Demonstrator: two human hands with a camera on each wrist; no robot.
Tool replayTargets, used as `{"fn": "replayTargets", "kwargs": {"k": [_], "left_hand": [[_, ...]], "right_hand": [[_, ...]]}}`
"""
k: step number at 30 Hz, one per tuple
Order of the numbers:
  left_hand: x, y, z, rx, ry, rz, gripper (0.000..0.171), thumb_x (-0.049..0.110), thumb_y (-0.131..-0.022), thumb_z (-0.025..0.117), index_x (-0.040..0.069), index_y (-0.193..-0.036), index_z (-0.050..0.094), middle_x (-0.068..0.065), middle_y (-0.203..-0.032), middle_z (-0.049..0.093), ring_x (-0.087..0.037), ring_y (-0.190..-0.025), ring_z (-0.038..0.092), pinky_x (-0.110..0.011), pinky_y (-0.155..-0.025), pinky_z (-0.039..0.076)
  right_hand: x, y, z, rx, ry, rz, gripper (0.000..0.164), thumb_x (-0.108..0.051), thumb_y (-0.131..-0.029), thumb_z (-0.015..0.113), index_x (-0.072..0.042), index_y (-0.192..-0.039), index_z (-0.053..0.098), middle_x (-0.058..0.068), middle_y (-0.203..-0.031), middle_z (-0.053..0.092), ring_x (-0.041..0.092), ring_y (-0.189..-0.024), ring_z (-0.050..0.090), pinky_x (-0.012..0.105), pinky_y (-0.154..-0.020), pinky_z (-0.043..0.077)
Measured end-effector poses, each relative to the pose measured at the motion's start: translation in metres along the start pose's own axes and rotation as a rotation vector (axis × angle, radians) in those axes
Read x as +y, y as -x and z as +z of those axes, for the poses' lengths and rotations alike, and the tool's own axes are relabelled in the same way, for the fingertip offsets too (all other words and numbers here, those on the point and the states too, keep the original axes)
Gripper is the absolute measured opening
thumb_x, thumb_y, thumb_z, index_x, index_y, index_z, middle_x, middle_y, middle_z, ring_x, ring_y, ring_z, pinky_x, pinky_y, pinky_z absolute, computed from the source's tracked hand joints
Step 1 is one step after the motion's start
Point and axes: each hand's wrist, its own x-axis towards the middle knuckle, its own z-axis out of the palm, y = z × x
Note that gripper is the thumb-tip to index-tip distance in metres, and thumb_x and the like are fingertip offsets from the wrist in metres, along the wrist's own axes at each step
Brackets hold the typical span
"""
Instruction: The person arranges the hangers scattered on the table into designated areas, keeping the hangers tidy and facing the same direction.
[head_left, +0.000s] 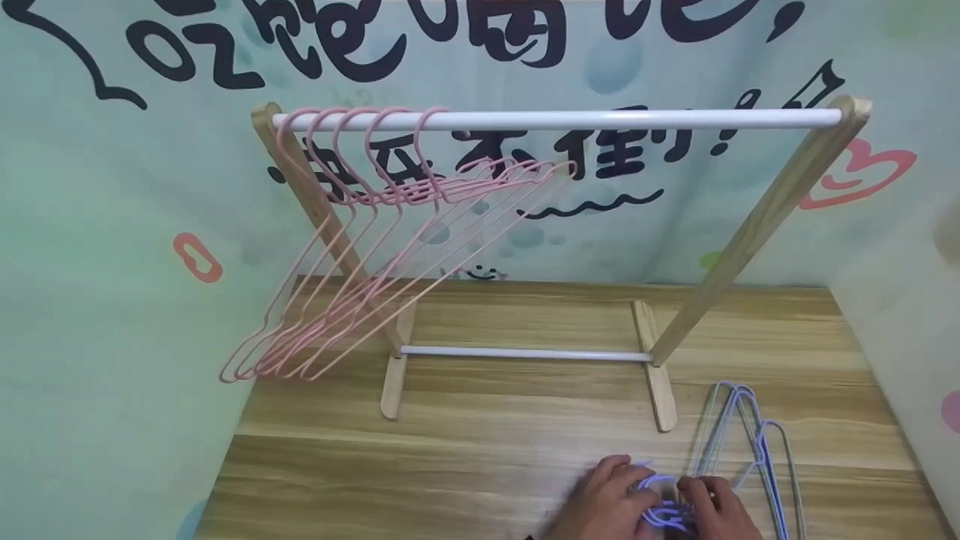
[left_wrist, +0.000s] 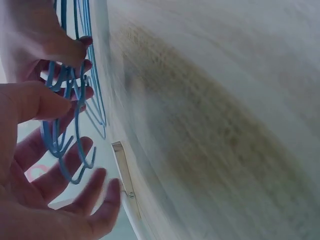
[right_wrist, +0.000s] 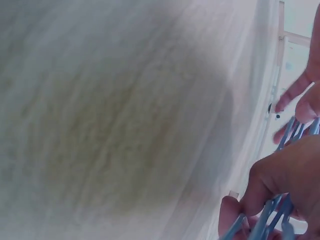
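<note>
A bunch of blue wire hangers (head_left: 667,514) is between the two hands near the front edge of the head view. My left hand (head_left: 611,499) has its thumb and index finger about the hooks (left_wrist: 75,150), its other fingers spread loosely beyond them. Gripping the same bunch below the hooks is my right hand (head_left: 716,514); in the right wrist view, hanger wires (right_wrist: 270,217) pass between its thumb and fingers. More blue and pale hangers (head_left: 765,457) lie on the wooden surface to the right of the hands.
A wooden rack with a white top rail (head_left: 600,120) stands behind the hands. Several pink hangers (head_left: 375,300) hang at the left end of its rail. The rack's right foot (head_left: 656,390) is just beyond the hands. Printed wall sheets (head_left: 112,262) enclose the wood-grain surface (head_left: 487,450).
</note>
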Motion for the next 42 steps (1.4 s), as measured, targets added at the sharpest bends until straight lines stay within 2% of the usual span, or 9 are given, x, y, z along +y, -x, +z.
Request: {"fn": "replayTargets", "kwargs": {"k": [8,13,17,20,22,25,27,29,42], "left_hand": [[-0.008,0.000,-0.012,-0.103,0.126,0.023,0.035,0.023,-0.082,0.069,0.020,-0.117,0.070,0.007,-0.096,0.065,-0.004,-0.082,0.057,-0.015,-0.082,0.044],[-0.014,0.003,-0.027,-0.075,0.127,0.045,0.032,0.022,-0.082,0.069,0.019,-0.114,0.072,0.008,-0.092,0.064,-0.003,-0.080,0.055,-0.014,-0.083,0.044],[-0.022,0.009,-0.041,-0.045,0.121,0.046,0.031,0.020,-0.080,0.070,0.018,-0.111,0.073,0.008,-0.088,0.062,-0.005,-0.077,0.052,-0.013,-0.079,0.043],[-0.027,0.016,-0.051,-0.030,0.124,0.032,0.030,0.018,-0.079,0.071,0.017,-0.108,0.074,0.008,-0.086,0.060,-0.004,-0.076,0.051,-0.013,-0.079,0.043],[-0.030,0.020,-0.056,-0.022,0.122,0.022,0.030,0.018,-0.077,0.071,0.017,-0.107,0.074,0.008,-0.085,0.060,-0.004,-0.075,0.051,-0.013,-0.079,0.043],[-0.033,0.028,-0.061,-0.002,0.118,0.023,0.030,0.017,-0.076,0.072,0.016,-0.105,0.074,0.008,-0.085,0.061,-0.004,-0.075,0.051,-0.013,-0.080,0.043],[-0.035,0.032,-0.063,0.016,0.110,0.029,0.029,0.017,-0.075,0.072,0.017,-0.104,0.074,0.008,-0.085,0.061,-0.005,-0.075,0.052,-0.013,-0.080,0.043],[-0.037,0.036,-0.065,0.035,0.104,0.035,0.029,0.017,-0.075,0.073,0.017,-0.104,0.074,0.008,-0.084,0.061,-0.005,-0.075,0.052,-0.013,-0.079,0.044],[-0.054,0.064,-0.082,0.089,0.124,0.001,0.036,0.011,-0.067,0.068,0.017,-0.102,0.075,0.007,-0.085,0.063,-0.007,-0.077,0.054,-0.016,-0.080,0.045]], "right_hand": [[-0.002,-0.007,-0.002,0.051,-0.022,-0.122,0.054,-0.023,-0.050,0.093,-0.011,-0.095,0.066,0.005,-0.096,0.056,0.019,-0.074,0.058,0.032,-0.056,0.050],[-0.012,-0.013,0.000,0.096,-0.026,-0.161,0.049,-0.026,-0.052,0.091,-0.011,-0.092,0.066,0.004,-0.094,0.057,0.017,-0.071,0.057,0.030,-0.054,0.049],[-0.025,-0.021,0.006,0.157,-0.034,-0.182,0.039,-0.028,-0.059,0.084,-0.012,-0.090,0.067,0.003,-0.092,0.058,0.016,-0.069,0.057,0.029,-0.050,0.048],[-0.034,-0.027,0.010,0.168,-0.042,-0.211,0.031,-0.038,-0.077,0.074,-0.012,-0.092,0.066,0.002,-0.093,0.057,0.014,-0.069,0.056,0.027,-0.051,0.047],[-0.040,-0.030,0.012,0.151,-0.055,-0.228,0.030,-0.039,-0.081,0.071,-0.012,-0.093,0.066,0.002,-0.094,0.056,0.013,-0.070,0.054,0.025,-0.051,0.045],[-0.049,-0.033,0.013,0.126,-0.064,-0.249,0.030,-0.031,-0.075,0.079,-0.012,-0.093,0.065,0.001,-0.094,0.054,0.011,-0.070,0.054,0.023,-0.053,0.045],[-0.054,-0.034,0.014,0.111,-0.074,-0.245,0.039,-0.021,-0.059,0.085,-0.013,-0.092,0.065,0.000,-0.093,0.054,0.010,-0.070,0.053,0.022,-0.054,0.046],[-0.060,-0.034,0.015,0.106,-0.060,-0.228,0.043,-0.019,-0.054,0.088,-0.015,-0.090,0.066,-0.002,-0.092,0.053,0.008,-0.070,0.054,0.021,-0.054,0.046],[-0.088,-0.043,0.035,0.181,-0.077,-0.287,0.036,-0.022,-0.059,0.078,-0.014,-0.093,0.067,0.001,-0.095,0.056,0.012,-0.072,0.052,0.025,-0.053,0.046]]}}
